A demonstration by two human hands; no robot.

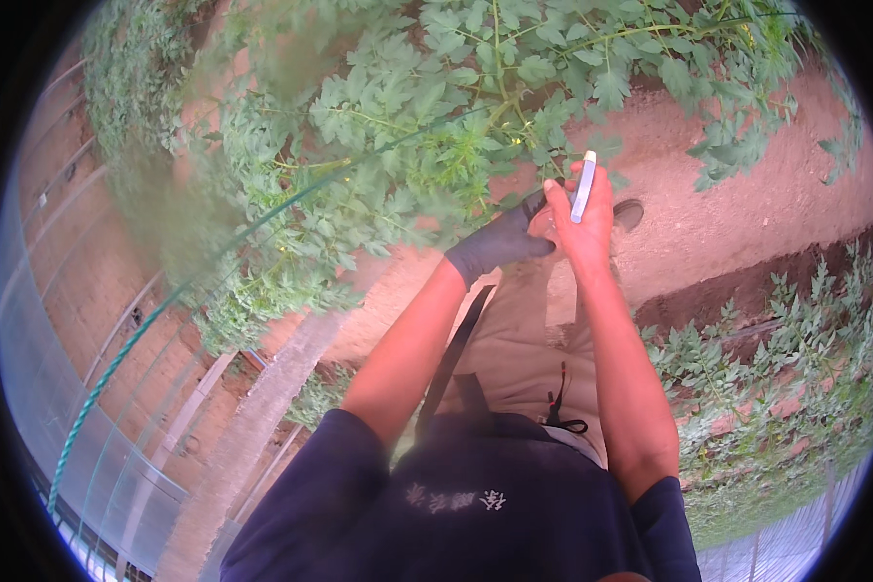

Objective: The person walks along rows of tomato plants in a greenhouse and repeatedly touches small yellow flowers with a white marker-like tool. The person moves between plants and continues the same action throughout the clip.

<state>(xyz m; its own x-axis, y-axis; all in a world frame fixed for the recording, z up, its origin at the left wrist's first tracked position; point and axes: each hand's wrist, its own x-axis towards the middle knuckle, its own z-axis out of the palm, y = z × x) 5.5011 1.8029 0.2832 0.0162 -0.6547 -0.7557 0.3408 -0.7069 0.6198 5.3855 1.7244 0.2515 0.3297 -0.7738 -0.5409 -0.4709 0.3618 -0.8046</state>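
Bare-skinned, my right hand (588,227) holds a slim whitish object with a pale tip (584,188) between thumb and fingers; its exact kind is unclear. My left hand (505,236), in a dark glove, is close against it on the left, its fingertips partly hidden behind the right hand. Whether the glove grips anything cannot be told. Just beyond both hands are the leafy stems of tomato plants (436,149) with small yellow flowers.
A green twine (254,227) runs diagonally across the left side. More tomato plants (793,349) grow at the right. A soil path (698,247) passes under my feet, with a shoe (628,215) beyond my right hand. Clear plastic sheeting (65,378) curves along the far left.
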